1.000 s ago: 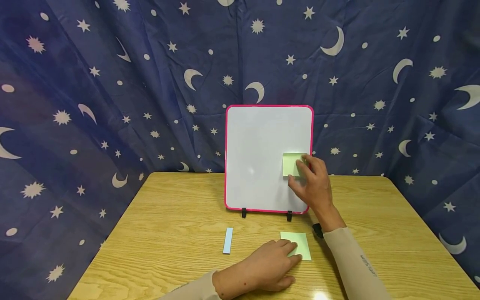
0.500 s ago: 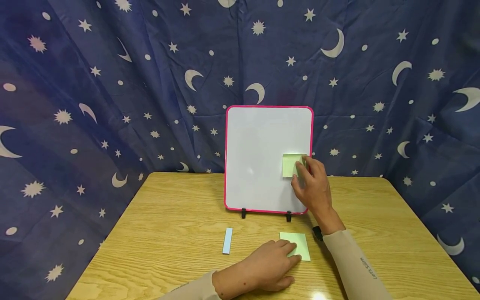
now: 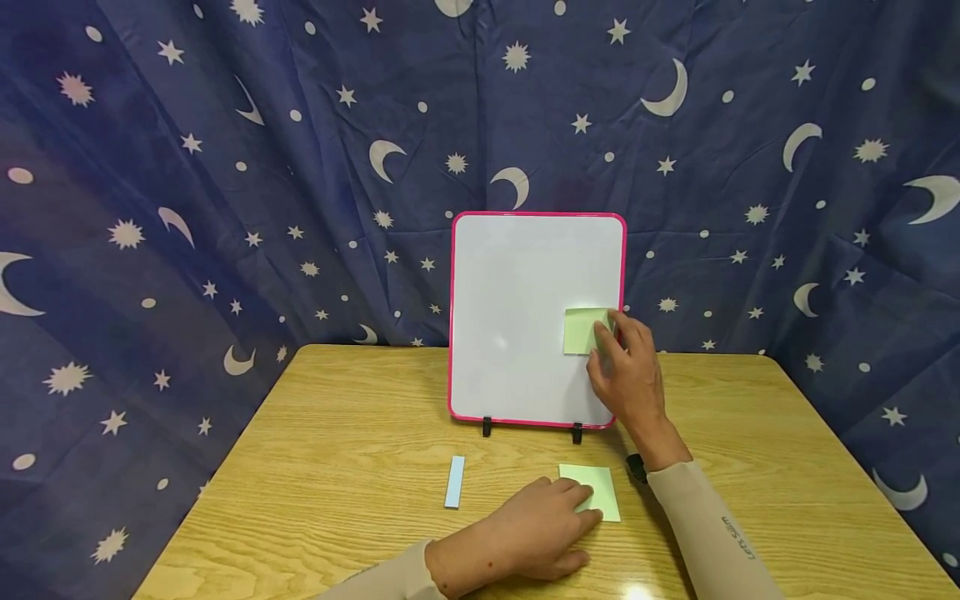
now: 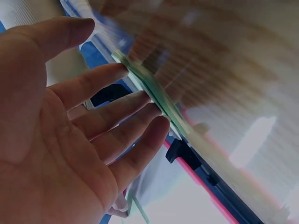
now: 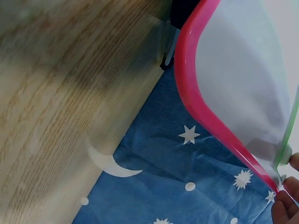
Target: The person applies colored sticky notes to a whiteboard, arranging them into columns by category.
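A pale green sticky note (image 3: 579,335) is on the right side of a pink-framed whiteboard (image 3: 513,275). My right hand (image 3: 636,371) pinches its right edge with bent fingers near the upper corner, while the thumb is just below. In the right wrist view, the note (image 5: 290,125) shows as a thin green edge standing off the board, with my fingertips at the pink rim. On the table, my left hand (image 3: 536,533) rests straight fingertips on a pale green sticky note pad (image 3: 606,485); its palm and the pad's edge (image 4: 150,91) show in the left wrist view.
The board stands upright on small black feet (image 3: 577,433) on a wood-grain table (image 3: 360,417). Left of the pad lies a narrow light blue strip (image 3: 454,482). A dark blue curtain (image 3: 300,208) with moons and stars hangs behind and at both sides.
My right thumb has moved a little right and closer to the fingers, and the note's right edge curls slightly more. My left hand and the pad have stayed put.
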